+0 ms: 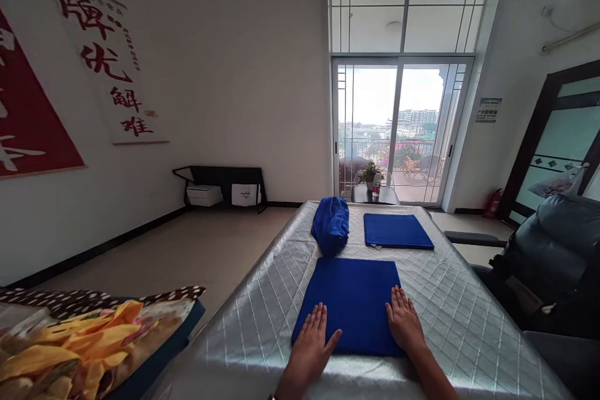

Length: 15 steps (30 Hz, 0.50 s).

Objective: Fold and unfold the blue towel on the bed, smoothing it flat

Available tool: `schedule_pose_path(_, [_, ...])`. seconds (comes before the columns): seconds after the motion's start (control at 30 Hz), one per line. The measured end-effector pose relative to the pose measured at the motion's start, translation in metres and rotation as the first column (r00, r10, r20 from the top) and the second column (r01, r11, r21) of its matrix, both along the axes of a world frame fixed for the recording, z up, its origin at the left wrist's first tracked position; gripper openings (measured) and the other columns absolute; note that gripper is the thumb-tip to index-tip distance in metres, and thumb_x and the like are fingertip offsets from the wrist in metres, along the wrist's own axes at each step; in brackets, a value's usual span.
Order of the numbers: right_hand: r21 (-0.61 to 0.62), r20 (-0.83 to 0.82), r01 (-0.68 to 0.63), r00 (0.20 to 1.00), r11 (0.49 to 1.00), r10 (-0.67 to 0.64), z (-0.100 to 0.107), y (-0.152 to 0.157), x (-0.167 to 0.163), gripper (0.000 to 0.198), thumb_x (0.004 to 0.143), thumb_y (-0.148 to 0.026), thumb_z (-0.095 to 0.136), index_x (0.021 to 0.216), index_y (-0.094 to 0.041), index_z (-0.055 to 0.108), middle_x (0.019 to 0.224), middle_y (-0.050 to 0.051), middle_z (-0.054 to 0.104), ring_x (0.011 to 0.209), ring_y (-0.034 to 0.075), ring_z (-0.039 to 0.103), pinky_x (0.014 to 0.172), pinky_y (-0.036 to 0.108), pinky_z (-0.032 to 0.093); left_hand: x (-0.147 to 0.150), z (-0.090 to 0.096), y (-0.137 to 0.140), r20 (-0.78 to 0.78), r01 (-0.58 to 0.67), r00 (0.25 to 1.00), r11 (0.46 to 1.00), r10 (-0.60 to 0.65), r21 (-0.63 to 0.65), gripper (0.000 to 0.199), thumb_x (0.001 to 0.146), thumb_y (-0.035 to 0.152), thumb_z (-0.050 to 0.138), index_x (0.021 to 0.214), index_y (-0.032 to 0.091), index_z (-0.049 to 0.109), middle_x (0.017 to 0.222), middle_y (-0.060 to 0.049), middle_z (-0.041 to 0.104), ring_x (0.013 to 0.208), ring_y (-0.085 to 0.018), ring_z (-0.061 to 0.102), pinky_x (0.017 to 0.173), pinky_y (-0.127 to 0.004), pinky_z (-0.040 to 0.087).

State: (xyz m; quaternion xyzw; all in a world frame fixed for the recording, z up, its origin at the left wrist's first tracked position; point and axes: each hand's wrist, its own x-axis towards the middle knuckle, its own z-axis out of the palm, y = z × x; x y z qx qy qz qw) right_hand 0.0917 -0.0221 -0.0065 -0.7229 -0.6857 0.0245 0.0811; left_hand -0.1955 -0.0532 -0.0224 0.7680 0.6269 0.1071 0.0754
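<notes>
A flat, square piece of folded blue cloth lies on the table in front of me. My left hand rests on its near left corner, fingers stretched out and thumb spread. On the right edge lies my right hand, also flat with the fingers extended. Beyond the square, a bunched blue cloth sits in a heap at its far left. A second flat blue square lies farther back on the right, with a small white tag at its near edge.
A quilted silver cover drapes the table. Yellow and patterned fabrics are piled at lower left. A dark sofa stands on the right. Behind the table are a small stand with a plant and bottle, and glass sliding doors.
</notes>
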Motion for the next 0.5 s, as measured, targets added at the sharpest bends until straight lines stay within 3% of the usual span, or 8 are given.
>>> schedule_pose_path(0.1, [0.008, -0.005, -0.008, 1.000, 1.000, 0.008, -0.001, -0.001, 0.002, 0.064, 0.101, -0.036, 0.020, 0.158, -0.007, 0.024, 0.166, 0.010, 0.020, 0.155, 0.020, 0.012, 0.125, 0.041, 0.013, 0.050, 0.014, 0.009, 0.033, 0.187, 0.982, 0.982, -0.188, 0.019, 0.079, 0.102, 0.064, 0.023, 0.159, 0.010, 0.027, 0.165, -0.013, 0.024, 0.153, -0.026, 0.022, 0.125, -0.044, 0.025])
schedule_pose_path(0.17, [0.011, 0.008, -0.017, 1.000, 1.000, 0.017, -0.001, -0.002, 0.003, 0.063, 0.101, -0.035, 0.022, 0.158, -0.007, 0.025, 0.166, 0.011, 0.021, 0.155, 0.019, 0.012, 0.125, 0.041, 0.014, 0.087, 0.022, 0.018, 0.045, 0.328, 0.943, 0.943, -0.331, 0.065, 0.074, 0.103, 0.060, 0.021, 0.160, 0.012, 0.026, 0.165, -0.012, 0.026, 0.153, -0.026, 0.022, 0.126, -0.044, 0.025])
schedule_pose_path(0.27, [0.010, 0.046, -0.042, 0.998, 0.999, 0.042, -0.001, -0.003, 0.005, 0.061, 0.101, -0.031, 0.025, 0.158, -0.010, 0.029, 0.166, 0.010, 0.021, 0.155, 0.020, 0.013, 0.125, 0.040, 0.014, 0.131, 0.027, 0.033, 0.062, 0.438, 0.893, 0.891, -0.447, 0.121, 0.069, 0.105, 0.054, 0.016, 0.160, 0.014, 0.025, 0.166, -0.011, 0.025, 0.154, -0.025, 0.019, 0.126, -0.046, 0.021])
schedule_pose_path(0.37, [0.011, 0.052, -0.048, 0.998, 0.999, 0.047, -0.003, -0.001, 0.006, 0.061, 0.101, -0.032, 0.023, 0.158, -0.010, 0.030, 0.166, 0.010, 0.022, 0.155, 0.020, 0.013, 0.125, 0.040, 0.015, 0.146, 0.025, 0.046, 0.077, 0.397, 0.910, 0.911, -0.407, 0.114, 0.070, 0.105, 0.054, 0.015, 0.160, 0.011, 0.027, 0.165, -0.011, 0.025, 0.154, -0.024, 0.018, 0.127, -0.045, 0.020])
schedule_pose_path(0.5, [0.007, 0.029, -0.035, 0.999, 0.999, 0.035, -0.005, 0.002, 0.006, 0.065, 0.101, -0.037, 0.021, 0.158, -0.006, 0.026, 0.166, 0.012, 0.021, 0.155, 0.021, 0.013, 0.125, 0.042, 0.015, 0.115, 0.019, 0.058, 0.078, 0.220, 0.970, 0.968, -0.230, 0.117, 0.078, 0.103, 0.060, 0.014, 0.157, 0.007, 0.033, 0.164, -0.014, 0.029, 0.153, -0.028, 0.021, 0.126, -0.046, 0.023])
